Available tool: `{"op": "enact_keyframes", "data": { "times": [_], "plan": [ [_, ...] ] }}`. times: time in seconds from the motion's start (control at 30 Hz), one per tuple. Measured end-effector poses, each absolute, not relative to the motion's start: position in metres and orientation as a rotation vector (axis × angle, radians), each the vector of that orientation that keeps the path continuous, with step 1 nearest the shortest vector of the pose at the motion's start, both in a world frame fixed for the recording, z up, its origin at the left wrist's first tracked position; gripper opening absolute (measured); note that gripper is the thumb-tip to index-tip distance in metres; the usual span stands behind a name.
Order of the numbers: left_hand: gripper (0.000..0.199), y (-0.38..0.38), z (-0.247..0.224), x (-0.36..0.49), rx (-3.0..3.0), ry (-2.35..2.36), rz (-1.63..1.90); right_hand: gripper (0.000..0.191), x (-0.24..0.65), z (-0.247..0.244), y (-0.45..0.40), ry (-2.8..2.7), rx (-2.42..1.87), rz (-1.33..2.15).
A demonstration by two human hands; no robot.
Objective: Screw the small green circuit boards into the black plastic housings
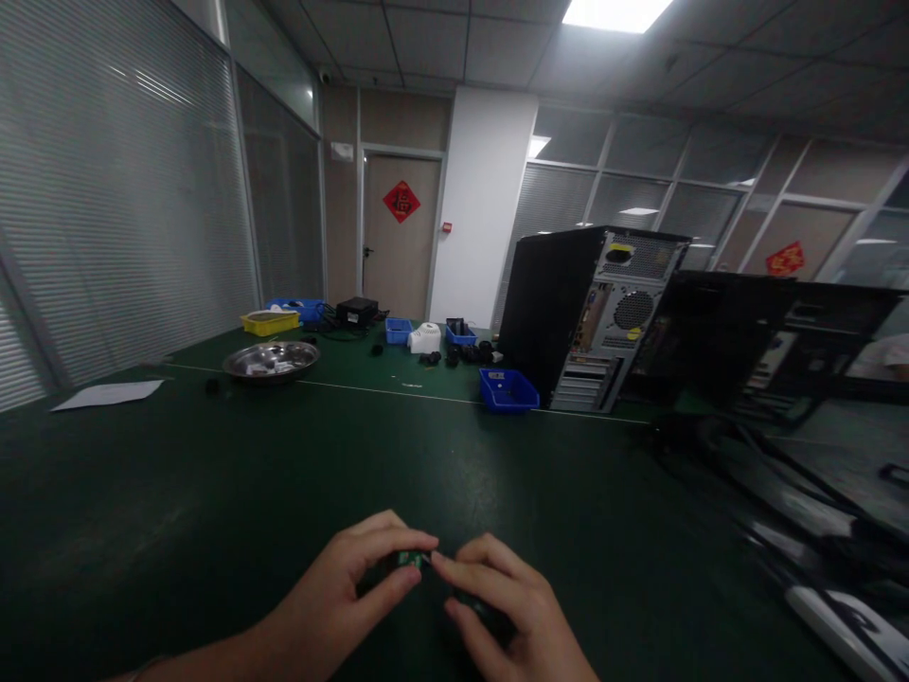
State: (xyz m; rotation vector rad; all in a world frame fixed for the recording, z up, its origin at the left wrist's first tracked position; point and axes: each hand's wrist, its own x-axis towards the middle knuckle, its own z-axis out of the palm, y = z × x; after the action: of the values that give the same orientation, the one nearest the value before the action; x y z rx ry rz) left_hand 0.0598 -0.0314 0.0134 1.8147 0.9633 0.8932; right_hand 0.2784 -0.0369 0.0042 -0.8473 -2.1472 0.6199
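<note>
Two bare hands [347, 592], sleeveless forearms

On the table [213, 493] before us, our left hand [347, 587] and right hand [504, 606] meet at the near edge, a small part [410, 559] between them. Behind, a metal bowl [271, 360] sits left, a bin [508, 389] centre, a computer tower [597, 317] just right of it.
</note>
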Motion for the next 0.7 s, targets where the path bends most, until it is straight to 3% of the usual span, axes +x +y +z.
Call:
{"op": "enact_keyframes", "data": {
  "times": [0.7],
  "plan": [
    [0.030,-0.024,0.004,0.060,1.182,0.715,0.859,0.042,0.274,0.010,-0.038,-2.119,-0.667,0.628]
  ]
}}
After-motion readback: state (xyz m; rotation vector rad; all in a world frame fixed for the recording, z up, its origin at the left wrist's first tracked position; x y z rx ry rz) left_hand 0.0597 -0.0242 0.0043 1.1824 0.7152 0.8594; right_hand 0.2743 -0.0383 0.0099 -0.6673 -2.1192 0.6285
